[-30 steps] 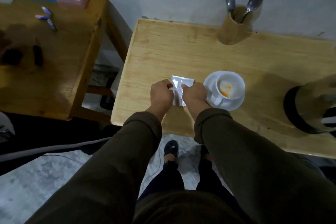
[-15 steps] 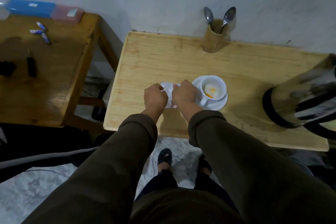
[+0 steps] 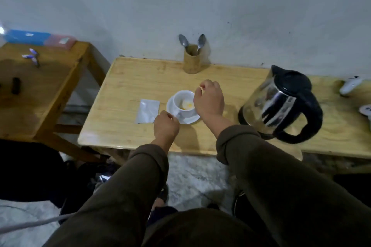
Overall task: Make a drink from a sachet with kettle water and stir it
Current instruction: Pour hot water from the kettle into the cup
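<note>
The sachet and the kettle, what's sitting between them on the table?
In the head view, the white cup on its saucer stands between the sachet and the kettle, with the right hand above the cup.

The right hand [image 3: 208, 102] covers the cup's [image 3: 183, 102] 3 o'clock rim; the worktop [image 3: 124, 90] runs off-frame at 3 o'clock.

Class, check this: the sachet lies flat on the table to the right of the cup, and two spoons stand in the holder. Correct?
Not quite. The head view shows the sachet lying flat to the left of the cup, not the right. Two spoons do stand in the holder.
</note>
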`<action>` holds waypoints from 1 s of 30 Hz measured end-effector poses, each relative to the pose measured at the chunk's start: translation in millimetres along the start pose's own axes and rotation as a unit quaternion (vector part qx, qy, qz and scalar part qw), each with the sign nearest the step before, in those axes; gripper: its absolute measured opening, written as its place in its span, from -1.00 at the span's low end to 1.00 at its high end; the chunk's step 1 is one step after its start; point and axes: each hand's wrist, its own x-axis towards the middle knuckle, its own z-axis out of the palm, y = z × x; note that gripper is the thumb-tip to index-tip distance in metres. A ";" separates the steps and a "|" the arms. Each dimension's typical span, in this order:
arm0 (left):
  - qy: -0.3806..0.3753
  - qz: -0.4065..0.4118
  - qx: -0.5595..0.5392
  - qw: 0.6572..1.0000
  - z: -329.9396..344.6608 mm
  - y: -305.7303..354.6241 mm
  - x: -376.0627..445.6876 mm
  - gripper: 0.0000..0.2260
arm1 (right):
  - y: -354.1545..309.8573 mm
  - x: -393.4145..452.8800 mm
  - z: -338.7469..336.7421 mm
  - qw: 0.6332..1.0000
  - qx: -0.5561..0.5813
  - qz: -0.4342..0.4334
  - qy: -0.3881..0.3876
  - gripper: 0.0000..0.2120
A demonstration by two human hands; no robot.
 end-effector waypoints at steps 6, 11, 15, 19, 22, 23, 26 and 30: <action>-0.046 0.022 0.005 0.999 55.4 17.2 -34.1 -0.61 | 71.2 1.1 -80.3 0.986 -0.100 -0.045 0.128 -0.77; -0.068 0.002 -0.005 0.998 85.5 23.8 -43.5 -0.37 | 127.4 -3.5 -128.1 0.957 -0.191 -0.022 0.218 -0.83; -0.061 -0.020 0.022 0.998 93.2 26.1 -39.5 -0.33 | 147.6 -10.1 -139.4 0.957 -0.175 -0.007 0.233 -0.70; -0.058 -0.037 0.045 0.997 96.5 27.1 -34.4 -0.31 | 151.4 -13.3 -145.1 0.960 -0.115 0.046 0.251 -0.51; -0.061 -0.055 0.046 0.996 98.6 26.7 -31.4 -0.30 | 157.2 -10.9 -153.7 0.965 -0.021 0.153 0.214 -0.49; -0.061 -0.058 0.042 0.996 99.3 26.6 -30.5 -0.31 | 161.2 -10.3 -155.7 0.965 -0.005 0.175 0.197 -0.56; -0.060 -0.067 0.024 0.996 99.7 24.6 -27.7 -0.27 | 170.9 -8.9 -161.4 0.965 0.043 0.197 0.166 -0.75; -0.046 -0.061 0.028 0.997 97.1 21.4 -24.8 -0.28 | 170.5 -2.8 -168.6 0.960 0.085 0.222 0.147 -0.78</action>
